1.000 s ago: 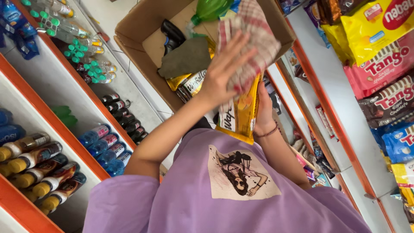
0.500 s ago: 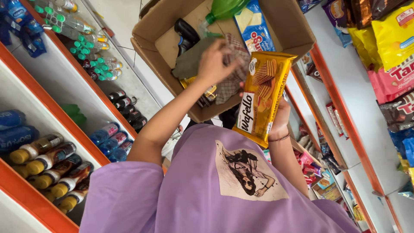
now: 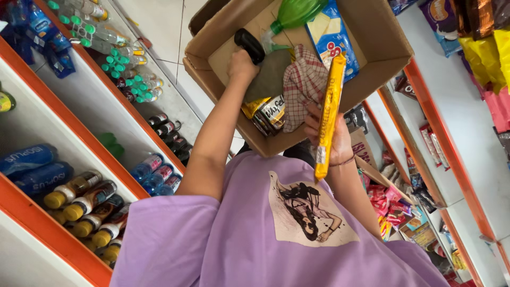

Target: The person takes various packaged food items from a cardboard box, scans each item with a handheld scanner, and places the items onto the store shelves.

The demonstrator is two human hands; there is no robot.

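An open cardboard box (image 3: 374, 79) sits in front of my chest. It holds a green spray bottle (image 3: 295, 10), a blue biscuit pack (image 3: 332, 37), a red-checked cloth (image 3: 303, 85), a dark grey cloth (image 3: 270, 77) and a brown-labelled pack (image 3: 271, 114). My left hand (image 3: 241, 66) is inside the box, fingers closed around a black handle-like object (image 3: 249, 45). My right hand (image 3: 325, 135), at the box's near edge, grips a long yellow wafer pack (image 3: 329, 111), held upright and edge-on. I wear a purple printed shirt.
Orange-edged shelves on the left carry drink bottles (image 3: 87, 202) and green-capped bottles (image 3: 122, 69). Shelves on the right hold snack bags (image 3: 483, 48) and small packets (image 3: 393, 204). A tiled floor (image 3: 159, 26) shows beyond the box.
My left hand lowered the checked cloth into the box, let it go and moved left onto the black object. The right hand turned the yellow pack edge-on.
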